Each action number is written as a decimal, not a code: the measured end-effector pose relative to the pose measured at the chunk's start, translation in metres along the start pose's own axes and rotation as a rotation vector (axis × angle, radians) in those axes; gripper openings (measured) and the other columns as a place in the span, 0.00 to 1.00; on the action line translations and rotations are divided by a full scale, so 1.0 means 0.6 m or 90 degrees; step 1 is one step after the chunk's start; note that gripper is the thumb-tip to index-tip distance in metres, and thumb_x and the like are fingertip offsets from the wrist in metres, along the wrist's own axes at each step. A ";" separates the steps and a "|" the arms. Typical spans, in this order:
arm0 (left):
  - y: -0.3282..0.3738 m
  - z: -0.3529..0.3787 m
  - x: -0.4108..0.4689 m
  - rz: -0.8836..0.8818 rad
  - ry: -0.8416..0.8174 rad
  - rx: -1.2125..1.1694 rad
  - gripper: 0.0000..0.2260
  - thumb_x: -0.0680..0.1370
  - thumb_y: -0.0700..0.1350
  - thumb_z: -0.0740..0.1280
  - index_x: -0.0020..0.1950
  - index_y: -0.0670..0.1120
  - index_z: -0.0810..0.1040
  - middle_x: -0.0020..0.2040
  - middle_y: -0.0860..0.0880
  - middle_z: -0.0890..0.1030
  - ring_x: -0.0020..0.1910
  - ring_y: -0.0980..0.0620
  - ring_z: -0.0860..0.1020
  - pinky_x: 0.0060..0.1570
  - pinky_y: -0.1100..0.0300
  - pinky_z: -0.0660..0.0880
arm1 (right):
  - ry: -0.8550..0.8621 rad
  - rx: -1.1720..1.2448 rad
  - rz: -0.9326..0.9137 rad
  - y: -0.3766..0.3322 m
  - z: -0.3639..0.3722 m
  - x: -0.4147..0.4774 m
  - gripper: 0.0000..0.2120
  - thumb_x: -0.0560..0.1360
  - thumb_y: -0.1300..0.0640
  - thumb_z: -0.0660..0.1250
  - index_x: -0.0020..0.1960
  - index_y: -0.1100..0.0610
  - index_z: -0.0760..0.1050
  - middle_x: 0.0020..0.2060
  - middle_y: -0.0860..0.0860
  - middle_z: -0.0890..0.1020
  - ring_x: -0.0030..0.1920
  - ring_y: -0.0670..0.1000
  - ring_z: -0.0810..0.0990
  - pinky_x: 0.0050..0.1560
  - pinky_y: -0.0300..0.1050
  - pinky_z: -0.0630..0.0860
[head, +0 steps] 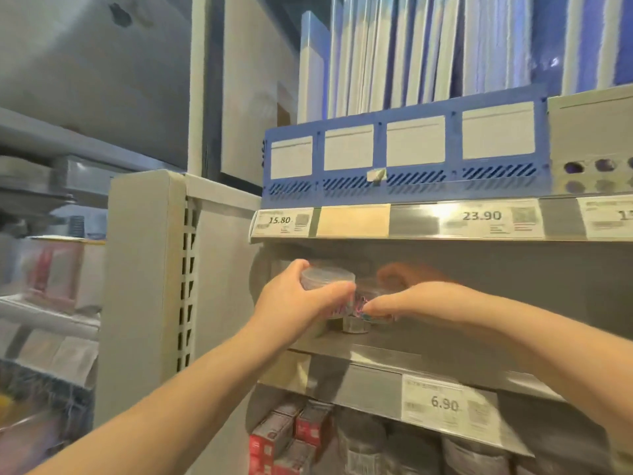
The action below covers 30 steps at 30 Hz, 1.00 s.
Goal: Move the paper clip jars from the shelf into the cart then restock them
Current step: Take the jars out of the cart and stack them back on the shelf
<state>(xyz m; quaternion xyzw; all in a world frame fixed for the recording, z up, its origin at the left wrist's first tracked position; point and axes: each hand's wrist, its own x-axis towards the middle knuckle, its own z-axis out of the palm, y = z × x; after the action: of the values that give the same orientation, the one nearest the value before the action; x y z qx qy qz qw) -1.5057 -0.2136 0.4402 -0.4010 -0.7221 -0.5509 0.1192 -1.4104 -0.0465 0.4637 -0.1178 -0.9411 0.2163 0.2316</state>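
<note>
Both my hands reach into the middle shelf (394,351) of a grey store rack. My left hand (294,296) grips a round clear paper clip jar (327,277) with a clear lid, thumb in front and fingers behind. My right hand (387,305) holds a second clear jar (368,298) of coloured clips just to the right, fingertips curled round its front. Another small jar (356,325) stands on the shelf below the two hands. The view is blurred by motion. No cart shows in the frame.
A blue file organiser (404,159) with upright folders fills the shelf above. Price tags 15.80 (279,220), 23.90 (481,216) and 6.90 (444,403) line the shelf edges. Red boxes (277,437) and wrapped packs sit below. Another rack (51,269) stands at left.
</note>
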 end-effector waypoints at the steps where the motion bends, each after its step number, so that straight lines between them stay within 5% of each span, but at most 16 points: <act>1: -0.002 0.003 0.003 -0.003 0.008 0.000 0.17 0.60 0.63 0.67 0.41 0.58 0.69 0.43 0.60 0.77 0.47 0.57 0.77 0.51 0.56 0.76 | -0.007 0.022 -0.002 0.003 0.006 0.009 0.22 0.67 0.43 0.73 0.57 0.49 0.72 0.53 0.44 0.77 0.52 0.45 0.77 0.52 0.39 0.72; 13: -0.035 0.036 0.006 -0.047 0.070 0.001 0.32 0.59 0.66 0.65 0.54 0.45 0.72 0.49 0.51 0.79 0.50 0.50 0.77 0.41 0.58 0.70 | -0.057 -0.060 0.000 0.006 0.062 0.049 0.16 0.65 0.43 0.75 0.45 0.47 0.73 0.44 0.45 0.79 0.42 0.43 0.76 0.37 0.35 0.70; 18: -0.049 0.030 0.017 -0.048 0.090 -0.006 0.22 0.67 0.62 0.70 0.48 0.47 0.72 0.47 0.53 0.78 0.48 0.52 0.76 0.38 0.62 0.70 | -0.083 -0.071 -0.018 -0.013 0.077 0.061 0.11 0.66 0.45 0.74 0.42 0.44 0.73 0.39 0.41 0.79 0.36 0.37 0.75 0.32 0.27 0.70; 23: -0.057 0.020 0.026 -0.055 0.102 -0.004 0.25 0.67 0.63 0.70 0.54 0.47 0.72 0.50 0.53 0.78 0.50 0.52 0.76 0.41 0.59 0.71 | -0.039 -0.080 0.017 -0.014 0.082 0.063 0.16 0.66 0.44 0.74 0.42 0.47 0.68 0.38 0.41 0.75 0.35 0.37 0.70 0.31 0.30 0.67; 26: -0.058 0.018 0.030 -0.054 0.106 0.003 0.23 0.67 0.62 0.69 0.51 0.46 0.71 0.49 0.52 0.77 0.48 0.52 0.75 0.39 0.59 0.69 | -0.043 -0.090 0.040 -0.011 0.082 0.063 0.23 0.64 0.41 0.74 0.50 0.51 0.70 0.40 0.43 0.74 0.37 0.40 0.70 0.35 0.36 0.67; 30: -0.055 0.020 0.030 -0.050 0.100 0.006 0.19 0.68 0.61 0.69 0.45 0.47 0.70 0.44 0.53 0.76 0.42 0.56 0.74 0.34 0.62 0.67 | -0.039 -0.096 0.038 -0.009 0.087 0.063 0.23 0.64 0.40 0.73 0.49 0.51 0.68 0.39 0.42 0.73 0.36 0.40 0.71 0.34 0.36 0.66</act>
<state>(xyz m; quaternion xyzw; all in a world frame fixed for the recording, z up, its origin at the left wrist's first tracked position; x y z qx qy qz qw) -1.5376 -0.1974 0.4239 -0.3276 -0.7283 -0.5814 0.1559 -1.4692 -0.0575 0.4393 -0.1564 -0.9574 0.1555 0.1866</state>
